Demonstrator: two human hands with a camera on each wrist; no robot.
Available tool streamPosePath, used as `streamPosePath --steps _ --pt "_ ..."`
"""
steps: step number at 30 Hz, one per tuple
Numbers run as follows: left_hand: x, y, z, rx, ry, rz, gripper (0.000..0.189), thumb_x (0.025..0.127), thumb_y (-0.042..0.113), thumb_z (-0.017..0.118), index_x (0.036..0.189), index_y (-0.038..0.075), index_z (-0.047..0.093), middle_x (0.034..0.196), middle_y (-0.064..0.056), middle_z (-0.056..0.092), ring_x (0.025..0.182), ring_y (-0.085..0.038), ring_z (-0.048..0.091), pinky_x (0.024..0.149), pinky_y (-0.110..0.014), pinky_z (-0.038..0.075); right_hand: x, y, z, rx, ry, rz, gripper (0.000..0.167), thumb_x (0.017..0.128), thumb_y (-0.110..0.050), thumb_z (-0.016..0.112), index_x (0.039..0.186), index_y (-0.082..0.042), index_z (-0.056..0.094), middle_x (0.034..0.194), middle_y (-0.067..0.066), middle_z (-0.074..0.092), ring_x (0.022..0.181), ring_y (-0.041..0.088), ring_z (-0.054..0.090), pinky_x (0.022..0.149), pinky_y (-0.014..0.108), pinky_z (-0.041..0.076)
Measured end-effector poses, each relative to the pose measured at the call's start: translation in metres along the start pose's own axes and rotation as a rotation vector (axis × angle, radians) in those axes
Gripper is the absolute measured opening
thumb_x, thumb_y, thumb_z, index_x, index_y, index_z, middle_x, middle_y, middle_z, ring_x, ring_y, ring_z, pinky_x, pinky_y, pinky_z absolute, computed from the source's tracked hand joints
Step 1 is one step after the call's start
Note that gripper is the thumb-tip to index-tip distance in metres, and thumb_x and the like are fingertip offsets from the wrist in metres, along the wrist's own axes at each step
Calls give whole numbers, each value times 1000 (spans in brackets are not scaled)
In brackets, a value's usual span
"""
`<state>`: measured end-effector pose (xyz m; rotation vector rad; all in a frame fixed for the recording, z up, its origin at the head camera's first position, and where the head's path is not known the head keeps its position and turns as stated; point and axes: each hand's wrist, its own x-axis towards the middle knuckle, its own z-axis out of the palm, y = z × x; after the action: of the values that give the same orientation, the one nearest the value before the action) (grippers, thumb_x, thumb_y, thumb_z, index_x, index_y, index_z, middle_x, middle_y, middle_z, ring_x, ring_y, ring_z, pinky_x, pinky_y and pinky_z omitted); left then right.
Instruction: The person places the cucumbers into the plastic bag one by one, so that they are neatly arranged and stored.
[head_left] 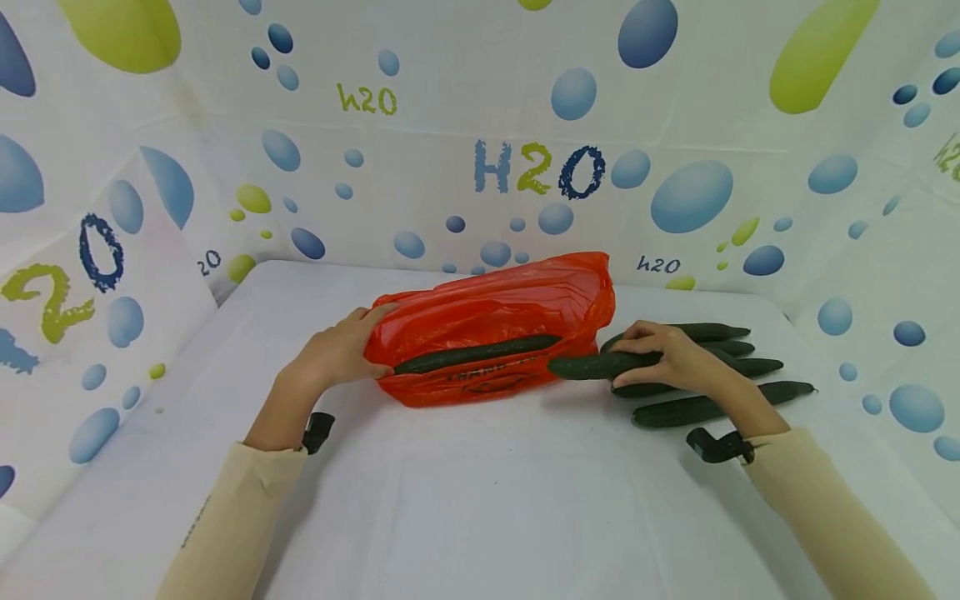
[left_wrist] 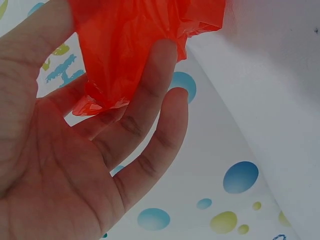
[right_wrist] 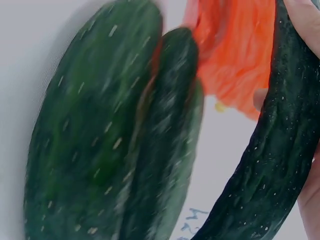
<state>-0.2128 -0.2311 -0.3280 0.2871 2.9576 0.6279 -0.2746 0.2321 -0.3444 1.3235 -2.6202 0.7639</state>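
Note:
A red plastic bag with dark print lies on its side on the table. One cucumber shows lengthwise between its red folds. My left hand holds the bag's left end, thumb in front and fingers behind; the left wrist view shows the crumpled film between thumb and fingers. In my right hand I grip another cucumber, its free end pointing left at the bag's right end. The right wrist view shows this cucumber close up, with part of the hand hidden behind it.
Several more cucumbers lie side by side on the right, under and beyond my right hand. A white cloth covers the table. Behind it hangs a white backdrop with blue and green drops.

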Motion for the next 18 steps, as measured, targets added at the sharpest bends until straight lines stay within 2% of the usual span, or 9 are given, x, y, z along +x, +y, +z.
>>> streamPosePath --steps 7,13,18 --pt "0 -1 0 5 8 1 89 83 22 77 154 13 23 142 -28 38 124 -49 44 92 -67 44 9 -25 -3 -3 -22 -54 43 68 -7 86 109 -7 74 100 -1 61 88 10 54 73 26 54" --pt "-2 0 -1 -5 10 7 89 83 21 77 154 14 24 142 -27 39 124 -49 45 93 -66 45 17 -45 -4 -17 -39 -50 44 71 -15 85 113 -7 74 101 1 61 89 12 54 74 27 56" --pt "-2 0 -1 0 10 9 89 83 22 76 154 13 23 143 -27 37 125 -48 44 93 -67 44 25 -54 -1 7 -3 -139 43 74 -24 83 112 -5 74 100 0 61 88 11 54 73 24 55"
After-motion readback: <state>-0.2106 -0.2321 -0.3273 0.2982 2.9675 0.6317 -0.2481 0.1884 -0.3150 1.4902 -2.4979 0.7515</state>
